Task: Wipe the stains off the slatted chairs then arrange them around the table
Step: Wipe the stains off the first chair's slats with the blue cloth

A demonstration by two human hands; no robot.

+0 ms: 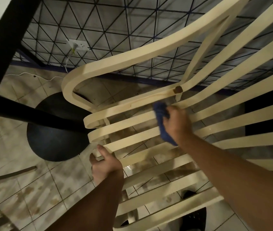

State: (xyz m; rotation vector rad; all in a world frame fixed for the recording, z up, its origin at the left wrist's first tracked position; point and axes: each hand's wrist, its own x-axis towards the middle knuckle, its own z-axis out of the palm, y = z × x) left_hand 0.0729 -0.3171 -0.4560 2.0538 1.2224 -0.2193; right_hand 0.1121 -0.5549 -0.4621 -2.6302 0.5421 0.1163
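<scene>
Head view: left hand (106,165) clamps the chair (132,117) at its near-left edge, right hand (176,121) squeezes the cloth (161,117) against the slats; hard rubbing may skid the chair sideways.

I'm in a tiled indoor dining corner, whether a home's or a small eatery's I can't tell. Under me lies a stained beige tile floor (7,144). Ahead, a wall (99,22) patterned in dark-lined triangles carries a white socket (80,45) with a white cable (66,64) plugged in, and a black pedestal table (54,140) stands beside my cream slatted chair (132,120).
</scene>
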